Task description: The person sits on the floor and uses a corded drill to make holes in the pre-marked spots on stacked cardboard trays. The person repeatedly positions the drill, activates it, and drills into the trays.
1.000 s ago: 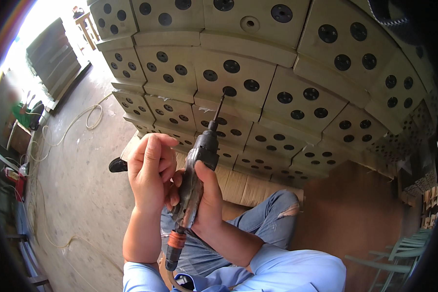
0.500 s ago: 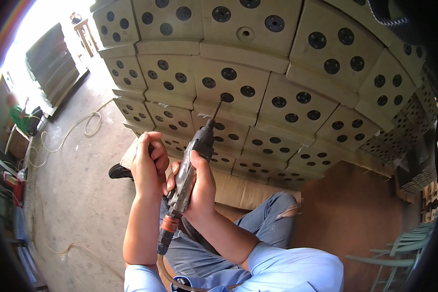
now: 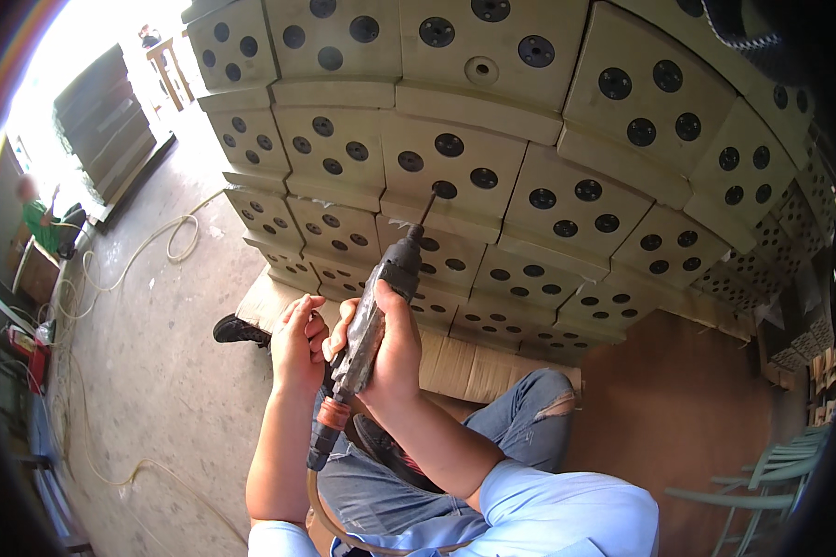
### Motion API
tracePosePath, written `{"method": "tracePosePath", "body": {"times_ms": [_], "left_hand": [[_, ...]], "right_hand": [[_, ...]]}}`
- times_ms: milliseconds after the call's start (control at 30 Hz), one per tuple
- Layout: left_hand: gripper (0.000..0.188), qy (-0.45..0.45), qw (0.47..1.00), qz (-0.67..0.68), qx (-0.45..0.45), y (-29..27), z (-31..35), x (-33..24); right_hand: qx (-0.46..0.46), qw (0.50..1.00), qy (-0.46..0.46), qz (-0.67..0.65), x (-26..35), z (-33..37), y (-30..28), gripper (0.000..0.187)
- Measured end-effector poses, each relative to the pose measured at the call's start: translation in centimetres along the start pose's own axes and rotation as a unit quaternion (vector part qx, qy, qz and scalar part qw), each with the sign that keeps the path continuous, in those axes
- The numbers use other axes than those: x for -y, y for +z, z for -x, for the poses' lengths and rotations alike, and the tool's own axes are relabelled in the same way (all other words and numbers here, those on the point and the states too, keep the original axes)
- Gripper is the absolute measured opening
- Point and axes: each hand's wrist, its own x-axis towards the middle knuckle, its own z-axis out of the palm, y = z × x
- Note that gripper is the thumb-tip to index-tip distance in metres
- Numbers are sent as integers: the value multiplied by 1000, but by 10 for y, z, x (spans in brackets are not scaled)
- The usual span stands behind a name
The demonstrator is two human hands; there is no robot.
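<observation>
Power driver (image 3: 367, 334) just off centre toward 7 o'clock, slanted, its thin bit (image 3: 425, 210) pointing to about 1 o'clock at a black disc (image 3: 447, 189); can't tell if the tip touches. Right hand (image 3: 398, 357), below centre, is wrapped round the body, thumb along the upper side. Left hand (image 3: 297, 348), at 8 o'clock, has curled fingers beside the driver; can't tell if anything's inside. Handling, judged by look: driver probably fairly heavy, rigid, not fragile, maybe a bit slick where worn; best hold is mid-body, clear of bit and black nose (image 3: 406, 251). Hose (image 3: 317, 506) at 7 o'clock looks bendy, likely drags a little. Materials: scuffed grey-black housing, long and roughly cylindrical; ridged orange-red collar (image 3: 333, 414) near the tail; smooth tan hose. Stacked blocks (image 3: 448, 167) across 10 to 3 o'clock: matte beige, flat-faced, stepped ledges, round dark discs set in. Cardboard (image 3: 450, 371) below them, toward 6 o'clock, brown and creased. Jeans (image 3: 525, 418) at 5 o'clock: faded denim, frayed knee.
</observation>
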Motion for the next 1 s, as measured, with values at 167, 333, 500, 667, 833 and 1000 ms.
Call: {"method": "tracePosePath", "body": {"times_ms": [167, 333, 500, 667, 833, 1000], "left_hand": [[18, -8, 1000, -4, -2, -4, 5, 0], [16, -21, 1000, 12, 0, -21, 2, 7], [15, -26, 1000, 16, -7, -21, -1, 11], [16, -15, 999, 12, 26, -14, -2, 4], [20, 2, 995, 32, 96, 9, -14, -4], [24, 9, 988, 38, 149, 61, -42, -9]], "right_hand": [[9, 1000, 4, 6, -2, -5, -9, 42], [-3, 999, -26, 19, 2, -5, -1, 39], [22, 1000, -21, 5, -2, -8, -11, 34], [8, 999, -43, 31, 2, -7, -7, 33], [9, 999, 0, 39, 18, 6, -18, 38], [-24, 996, 44, 70, 54, 48, -44, 31]]}}
